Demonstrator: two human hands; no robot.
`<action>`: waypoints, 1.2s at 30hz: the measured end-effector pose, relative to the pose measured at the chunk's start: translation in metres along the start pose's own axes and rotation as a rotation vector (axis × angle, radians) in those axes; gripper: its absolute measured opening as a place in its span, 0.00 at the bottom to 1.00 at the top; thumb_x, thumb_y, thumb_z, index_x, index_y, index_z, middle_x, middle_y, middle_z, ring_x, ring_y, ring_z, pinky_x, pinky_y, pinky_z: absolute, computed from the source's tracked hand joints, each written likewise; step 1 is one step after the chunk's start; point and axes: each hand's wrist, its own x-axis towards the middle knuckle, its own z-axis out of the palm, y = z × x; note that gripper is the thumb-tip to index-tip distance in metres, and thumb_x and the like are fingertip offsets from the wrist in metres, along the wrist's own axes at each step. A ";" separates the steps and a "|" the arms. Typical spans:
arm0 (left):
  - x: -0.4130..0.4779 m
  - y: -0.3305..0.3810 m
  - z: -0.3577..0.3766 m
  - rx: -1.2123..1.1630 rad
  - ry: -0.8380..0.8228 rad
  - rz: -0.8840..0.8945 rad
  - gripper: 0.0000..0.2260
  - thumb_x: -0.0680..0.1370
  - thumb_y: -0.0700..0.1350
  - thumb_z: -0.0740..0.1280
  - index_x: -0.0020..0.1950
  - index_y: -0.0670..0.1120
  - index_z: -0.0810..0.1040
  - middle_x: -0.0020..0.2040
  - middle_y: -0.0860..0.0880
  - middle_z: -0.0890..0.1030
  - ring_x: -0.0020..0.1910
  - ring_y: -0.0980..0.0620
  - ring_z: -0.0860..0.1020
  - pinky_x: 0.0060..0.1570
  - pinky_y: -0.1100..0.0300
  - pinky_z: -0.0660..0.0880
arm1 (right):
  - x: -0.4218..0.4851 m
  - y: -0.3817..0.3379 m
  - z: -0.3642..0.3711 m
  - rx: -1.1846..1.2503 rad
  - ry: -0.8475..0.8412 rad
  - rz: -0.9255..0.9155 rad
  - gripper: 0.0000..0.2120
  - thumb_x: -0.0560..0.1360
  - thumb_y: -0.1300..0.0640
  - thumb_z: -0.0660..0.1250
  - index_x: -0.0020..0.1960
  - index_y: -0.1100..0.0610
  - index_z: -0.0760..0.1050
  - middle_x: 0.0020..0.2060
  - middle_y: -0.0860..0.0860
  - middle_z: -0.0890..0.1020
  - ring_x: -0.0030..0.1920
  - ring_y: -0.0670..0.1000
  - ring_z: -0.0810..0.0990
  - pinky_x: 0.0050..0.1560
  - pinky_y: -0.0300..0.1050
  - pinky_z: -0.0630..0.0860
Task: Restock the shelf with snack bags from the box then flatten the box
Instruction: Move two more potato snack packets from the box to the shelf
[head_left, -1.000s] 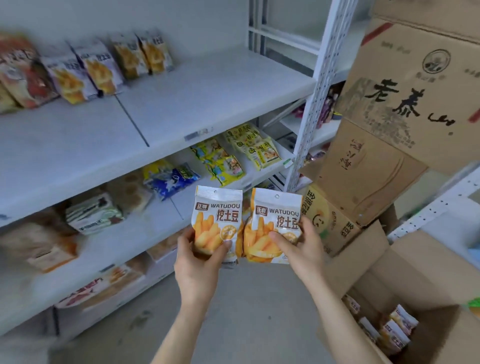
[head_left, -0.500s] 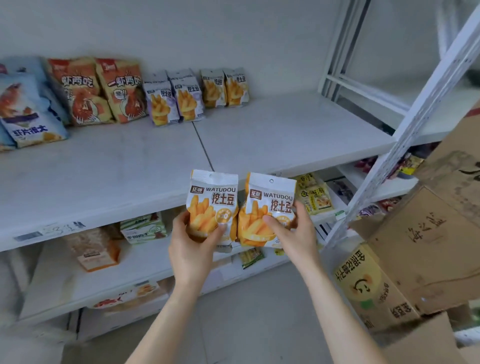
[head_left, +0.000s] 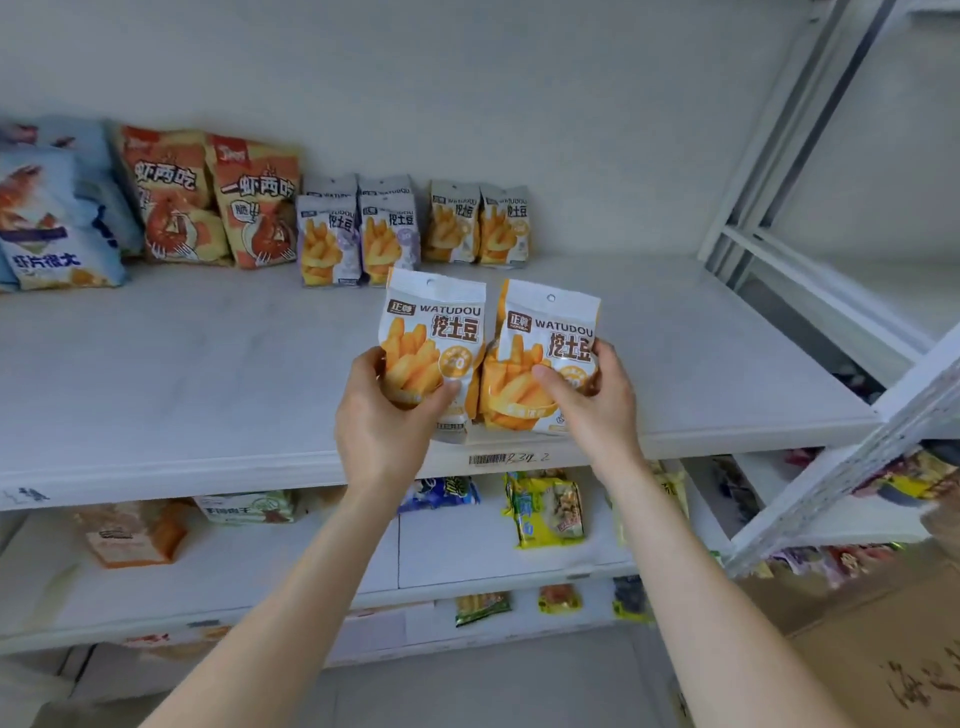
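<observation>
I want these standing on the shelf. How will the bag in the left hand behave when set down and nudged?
Probably light: the left hand holds the bag upright by its lower half. It looks puffy, so likely soft. Probably tippy: matching bags at the back seem propped.

Here we are in a shop aisle, stock on every tier.
White metal shelf (head_left: 208, 395), snack bags (head_left: 452, 223) faced out along its back edge, barcode label (head_left: 488, 459) on its front edge, cardboard box (head_left: 883, 649) lower right.

Bare forearms extended forward, left hand (head_left: 382, 415) gripping a white-and-orange snack bag (head_left: 434, 332), right hand (head_left: 597, 410) gripping a second bag (head_left: 548, 338), thumbs in front.
</observation>
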 end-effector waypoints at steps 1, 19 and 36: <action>0.009 0.003 0.010 0.011 0.005 0.010 0.33 0.66 0.58 0.77 0.67 0.50 0.69 0.55 0.56 0.77 0.54 0.53 0.77 0.53 0.53 0.75 | 0.015 0.003 0.001 0.003 -0.006 -0.007 0.20 0.70 0.51 0.76 0.59 0.46 0.73 0.49 0.39 0.82 0.52 0.40 0.80 0.51 0.38 0.76; 0.187 -0.025 0.168 -0.002 -0.013 0.110 0.32 0.68 0.53 0.77 0.67 0.46 0.69 0.60 0.54 0.76 0.58 0.55 0.74 0.54 0.60 0.71 | 0.253 0.074 0.057 0.010 -0.009 -0.115 0.23 0.68 0.50 0.76 0.62 0.48 0.74 0.53 0.44 0.82 0.55 0.48 0.81 0.60 0.53 0.77; 0.284 -0.052 0.241 0.137 0.090 0.092 0.32 0.68 0.53 0.76 0.65 0.43 0.69 0.63 0.47 0.75 0.62 0.47 0.73 0.53 0.60 0.68 | 0.372 0.110 0.104 -0.130 -0.105 -0.152 0.25 0.71 0.46 0.73 0.66 0.49 0.72 0.49 0.41 0.78 0.52 0.45 0.78 0.54 0.40 0.74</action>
